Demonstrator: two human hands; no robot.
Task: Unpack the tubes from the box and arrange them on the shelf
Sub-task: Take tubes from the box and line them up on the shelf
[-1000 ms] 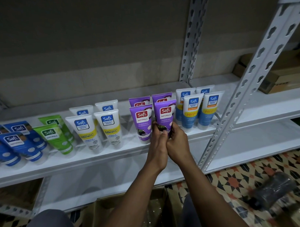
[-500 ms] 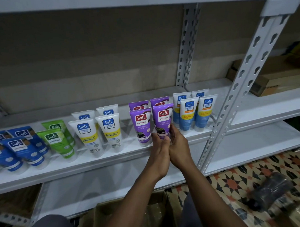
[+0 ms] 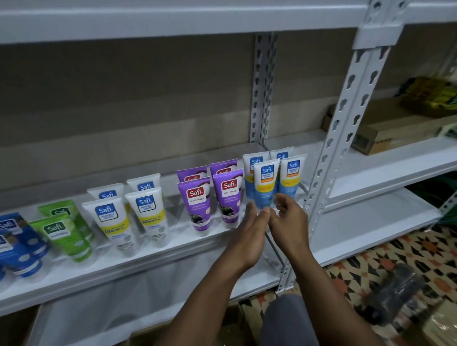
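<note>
Safi tubes (image 3: 229,198) cap-down in colour groups — blue, green, white, purple, pale blue — along the shelf (image 3: 173,255)

The left hand (image 3: 246,237) and right hand (image 3: 288,222) hide the light-blue tube's (image 3: 265,183) cap; the floor's dark object (image 3: 397,293) is blurred.

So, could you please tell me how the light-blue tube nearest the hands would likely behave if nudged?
The light-blue tube stands upright, tapering downward, so it probably tips easily. Its plastic looks glossy, perhaps slippery. The tube beside it is close and might topple too.
</note>
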